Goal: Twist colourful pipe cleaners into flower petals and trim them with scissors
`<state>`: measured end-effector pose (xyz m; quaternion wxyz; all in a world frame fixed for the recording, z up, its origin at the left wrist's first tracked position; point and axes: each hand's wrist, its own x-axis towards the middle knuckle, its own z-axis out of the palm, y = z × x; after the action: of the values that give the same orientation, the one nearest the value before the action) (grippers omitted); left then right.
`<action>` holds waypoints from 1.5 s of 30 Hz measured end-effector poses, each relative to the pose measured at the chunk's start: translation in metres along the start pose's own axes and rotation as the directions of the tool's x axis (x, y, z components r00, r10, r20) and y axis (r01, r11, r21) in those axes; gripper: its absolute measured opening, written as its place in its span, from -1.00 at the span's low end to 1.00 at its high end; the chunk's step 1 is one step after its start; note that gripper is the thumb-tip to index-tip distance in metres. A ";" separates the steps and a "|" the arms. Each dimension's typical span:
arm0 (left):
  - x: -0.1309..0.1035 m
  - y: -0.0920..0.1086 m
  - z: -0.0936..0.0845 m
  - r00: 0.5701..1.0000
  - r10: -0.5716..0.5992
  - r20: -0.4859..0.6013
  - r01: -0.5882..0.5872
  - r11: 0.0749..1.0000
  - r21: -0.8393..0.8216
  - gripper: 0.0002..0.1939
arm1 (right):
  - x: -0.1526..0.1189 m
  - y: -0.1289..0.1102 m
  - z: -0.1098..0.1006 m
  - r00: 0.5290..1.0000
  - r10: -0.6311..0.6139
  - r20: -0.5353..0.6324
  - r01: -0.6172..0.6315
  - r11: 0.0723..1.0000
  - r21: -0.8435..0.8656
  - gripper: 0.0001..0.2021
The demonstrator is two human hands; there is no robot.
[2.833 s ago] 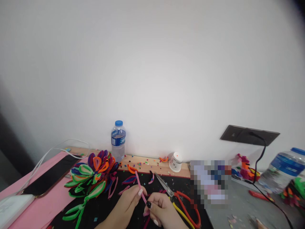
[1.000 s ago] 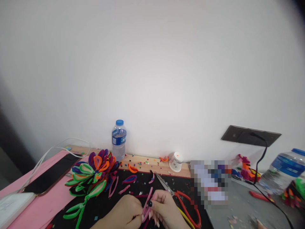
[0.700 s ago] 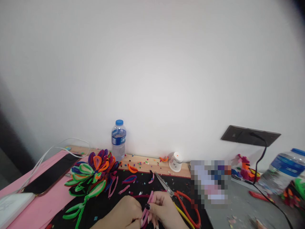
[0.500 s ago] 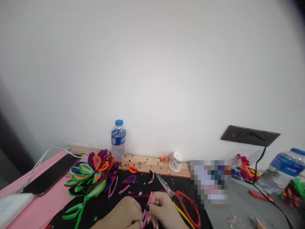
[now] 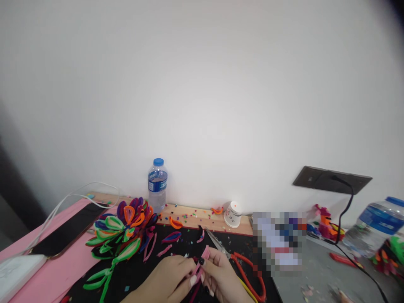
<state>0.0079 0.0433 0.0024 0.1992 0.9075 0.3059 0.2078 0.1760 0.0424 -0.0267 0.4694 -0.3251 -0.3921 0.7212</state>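
Pink fuzzy strips (image 5: 205, 253) are pinched between both hands at the bottom centre. My left hand (image 5: 170, 275) closes on their lower part, and my right hand (image 5: 219, 275) grips them from the right, its dark-nailed thumb across them. A darker magenta strip (image 5: 195, 292) hangs below the fingers. Open scissors with orange handles (image 5: 249, 263) lie beside my right hand, partly behind it. Small looped pieces, one blue and magenta (image 5: 171, 237), rest on the black mat (image 5: 126, 275) beyond my hands. A many-coloured fuzzy flower (image 5: 126, 227) with green leaves is at the left.
A water bottle (image 5: 157, 185) and an upturned paper cup (image 5: 232, 214) stand near the wall. On the left, a phone (image 5: 67, 230) lies on pink sheets (image 5: 80, 263). A red cutter (image 5: 344, 259), another bottle (image 5: 375, 225) and a black cable (image 5: 342, 214) are at the right.
Both hands have come up slightly, closer together around the pink strips. The strips now tilt more to the right, and a darker magenta one shows under the fingers.
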 end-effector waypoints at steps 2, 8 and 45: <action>0.001 0.001 -0.002 0.999 -0.048 0.016 0.048 0.998 -0.030 -0.83 | 0.000 -0.003 0.001 1.000 -0.005 -0.023 0.007 0.998 0.055 -0.73; 0.002 -0.004 0.003 0.996 -0.087 0.036 0.090 0.993 -0.081 -0.81 | -0.002 -0.009 0.003 1.000 0.022 -0.017 -0.020 0.995 0.103 -0.78; 0.001 -0.019 0.016 0.984 -0.151 -0.094 0.151 0.988 0.001 -0.67 | 0.002 0.005 -0.002 0.994 -0.018 -0.109 0.023 0.999 0.043 -0.68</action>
<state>0.0076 0.0535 -0.0201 0.1961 0.8718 0.3836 0.2329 0.1753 0.0436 -0.0325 0.5045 -0.3494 -0.3532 0.7062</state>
